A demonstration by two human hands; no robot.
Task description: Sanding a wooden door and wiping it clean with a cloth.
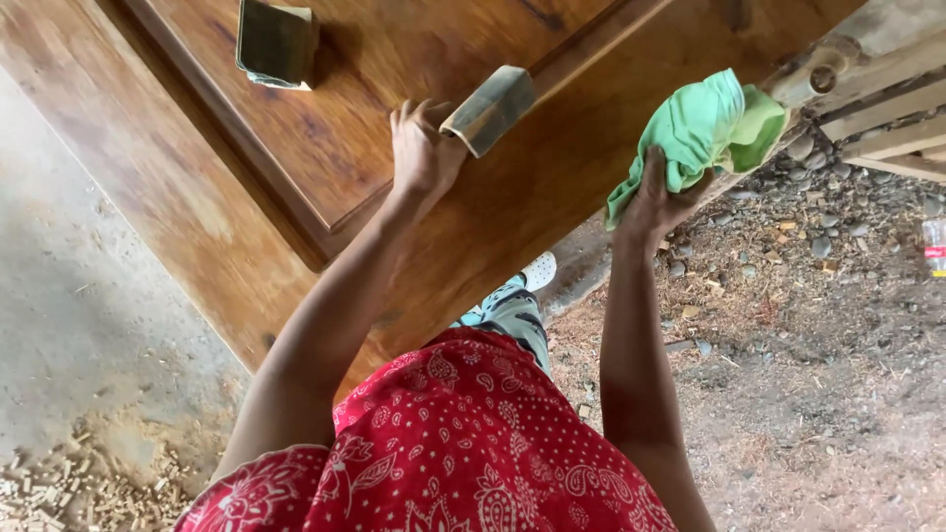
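One varnished wooden door panel (325, 148) lies before you. Your right hand (658, 197) clenches one green cloth (705, 133) at its edge. Of two folded sandpaper pieces, your left hand (422, 148) grasps one sandpaper piece (490, 108); the other sandpaper piece (277, 43) rests on the panel.

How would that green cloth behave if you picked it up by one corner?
The green cloth is bunched in the right hand with a tail drooping below, so it is probably floppy and would hang limp. It looks thin and creased, so likely light and unlikely to slip.
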